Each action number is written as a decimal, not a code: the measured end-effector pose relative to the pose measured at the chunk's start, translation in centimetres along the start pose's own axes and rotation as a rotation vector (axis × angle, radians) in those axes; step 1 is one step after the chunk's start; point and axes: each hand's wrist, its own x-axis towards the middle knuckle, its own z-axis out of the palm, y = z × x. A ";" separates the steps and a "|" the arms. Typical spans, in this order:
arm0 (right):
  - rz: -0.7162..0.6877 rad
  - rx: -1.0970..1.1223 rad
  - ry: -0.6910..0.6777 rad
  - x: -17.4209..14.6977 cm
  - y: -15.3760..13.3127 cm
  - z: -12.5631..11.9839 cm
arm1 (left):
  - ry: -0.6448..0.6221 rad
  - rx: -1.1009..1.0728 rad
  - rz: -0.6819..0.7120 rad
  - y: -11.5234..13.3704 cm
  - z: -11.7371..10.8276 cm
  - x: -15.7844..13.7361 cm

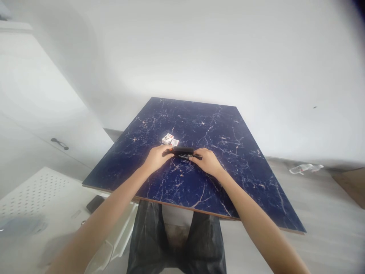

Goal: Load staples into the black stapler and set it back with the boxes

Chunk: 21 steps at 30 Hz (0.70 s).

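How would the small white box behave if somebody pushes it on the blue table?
The white box would probably slide, not roll: its faces look flat. It is likely light, being smaller than the left hand.

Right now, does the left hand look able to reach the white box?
Probably yes: the white box sits just beyond the left hand with nothing visible between, though that hand holds a black object.
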 end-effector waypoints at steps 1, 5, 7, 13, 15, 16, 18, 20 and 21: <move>0.004 0.013 0.001 -0.1 0.1 -0.2 | -0.011 0.003 -0.012 0.0 0.0 0.0; -0.002 0.031 -0.018 -0.8 1.0 -1.8 | -0.034 -0.001 -0.041 0.0 -0.2 0.1; -0.007 0.020 -0.023 -1.3 1.7 -2.7 | -0.039 -0.003 -0.048 0.0 -0.2 0.2; -0.048 0.022 -0.036 -2.1 3.1 -4.2 | -0.062 0.005 -0.018 -0.2 -0.2 0.3; -0.059 0.017 -0.032 -2.2 3.1 -4.2 | -0.061 0.003 -0.034 -0.2 -0.1 0.2; -0.064 0.021 -0.029 -2.2 3.2 -4.2 | -0.062 0.001 -0.049 -0.2 -0.1 0.2; -0.068 0.036 -0.026 -2.1 3.4 -4.3 | -0.068 -0.006 -0.074 -0.2 -0.1 0.1; -0.051 0.055 -0.038 -2.0 3.8 -4.5 | -0.072 -0.009 -0.080 -0.3 -0.1 0.1; -0.039 0.063 -0.052 -1.9 4.0 -4.6 | -0.072 -0.008 -0.077 -0.3 -0.1 0.1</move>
